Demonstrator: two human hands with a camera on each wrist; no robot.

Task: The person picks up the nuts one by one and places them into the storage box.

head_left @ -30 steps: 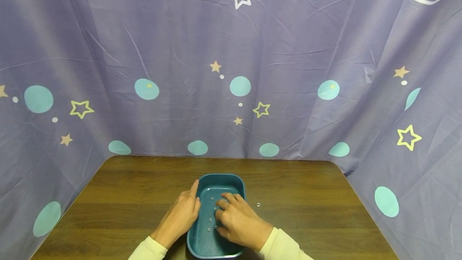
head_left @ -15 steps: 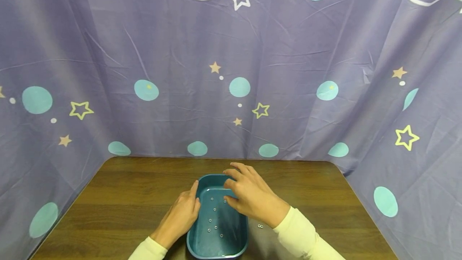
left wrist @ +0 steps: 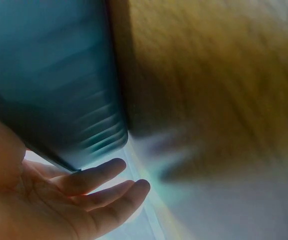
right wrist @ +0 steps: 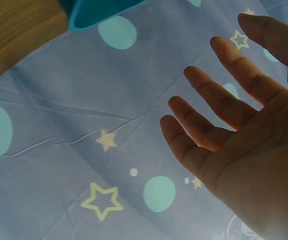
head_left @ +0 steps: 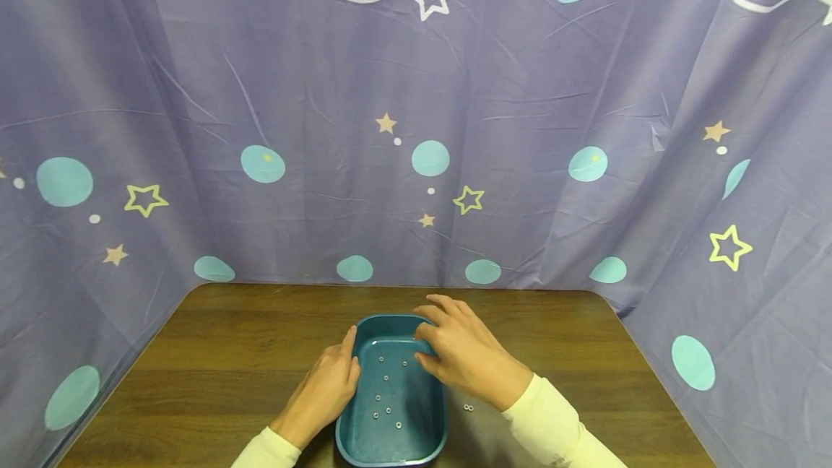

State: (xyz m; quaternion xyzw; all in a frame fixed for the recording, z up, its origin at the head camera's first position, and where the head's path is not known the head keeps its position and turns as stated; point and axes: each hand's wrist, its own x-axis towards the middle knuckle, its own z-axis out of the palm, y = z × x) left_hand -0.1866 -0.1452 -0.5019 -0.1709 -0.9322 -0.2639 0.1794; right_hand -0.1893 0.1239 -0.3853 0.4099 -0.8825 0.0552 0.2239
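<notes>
A teal rectangular tray (head_left: 390, 448) lies lengthwise on the table in the head view, with several small silvery ring-shaped pieces (head_left: 386, 378) scattered over its floor. My left hand (head_left: 327, 386) rests against the tray's left rim, index finger stretched along it and thumb at the edge. In the left wrist view, its other fingers (left wrist: 118, 205) extend loosely outside the tray wall (left wrist: 58, 75). Over the tray's far right corner hovers my right hand (head_left: 464, 349). Its fingers spread apart, and the palm (right wrist: 264, 175) is bare in the right wrist view.
Two more ring-shaped pieces (head_left: 469, 407) lie side by side on the wooden table (head_left: 572, 381), just right of the tray and near the right wrist. A purple curtain (head_left: 364, 215) with stars and dots hangs behind the table and along both sides.
My right hand has risen from inside the tray and moved back and rightward, uncovering pieces on the tray floor and two on the table. My left hand stays at the rim.
</notes>
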